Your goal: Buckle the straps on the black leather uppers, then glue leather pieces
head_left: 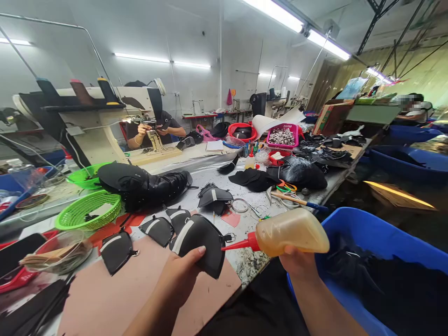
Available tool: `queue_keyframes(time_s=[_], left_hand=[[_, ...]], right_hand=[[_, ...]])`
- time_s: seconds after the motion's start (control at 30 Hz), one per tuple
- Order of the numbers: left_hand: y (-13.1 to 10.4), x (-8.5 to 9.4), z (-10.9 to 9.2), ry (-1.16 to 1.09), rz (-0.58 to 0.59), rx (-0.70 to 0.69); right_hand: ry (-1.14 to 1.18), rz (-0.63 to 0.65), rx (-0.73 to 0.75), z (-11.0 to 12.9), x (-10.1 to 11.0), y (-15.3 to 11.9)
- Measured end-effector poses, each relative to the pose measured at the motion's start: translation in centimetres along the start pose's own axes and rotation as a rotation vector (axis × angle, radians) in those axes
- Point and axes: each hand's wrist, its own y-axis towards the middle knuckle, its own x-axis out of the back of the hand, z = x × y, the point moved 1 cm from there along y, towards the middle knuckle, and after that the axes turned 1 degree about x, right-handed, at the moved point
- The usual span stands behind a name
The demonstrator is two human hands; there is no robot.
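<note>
My left hand (187,268) grips a curved black fabric piece (202,240) with a white strip and a small metal buckle on its edge. In my right hand (297,261) is a glue bottle (292,231), tipped sideways, its red nozzle pointing left. The nozzle tip meets the right edge of the black piece just below the buckle. Similar black pieces with white strips lie close by: one on the pink board (140,289) at the left (117,252), others just behind my left hand. A further stack of black pieces (214,198) lies farther back.
A blue tub (353,217) with black material stands at my right. Green baskets (89,210) and a row of nested black pieces (143,184) are at the left. A co-worker (154,128) works at a sewing machine (101,126). A long-handled tool (301,200) lies across the table.
</note>
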Motion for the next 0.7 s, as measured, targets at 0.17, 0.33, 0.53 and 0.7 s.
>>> queue_keyframes(time_s=[0.17,0.33,0.53,0.7], left_hand=[[-0.5,-0.6,-0.2,-0.012,-0.008,0.003],[-0.5,-0.7,-0.2,-0.019,0.010,0.003],[-0.2,-0.4,-0.1,-0.056,0.025,0.007],[0.2,-0.1,0.1,-0.051,0.039,0.016]], right_hand=[[-0.020,-0.014,0.011,-0.6,0.8,-0.5],[0.014,0.003,0.022,-1.1,0.9,-0.9],[-0.015,-0.058,0.026,-0.9,-0.4,-1.9],[-0.004,-0.007,-0.022,-1.1,0.1,-2.0]])
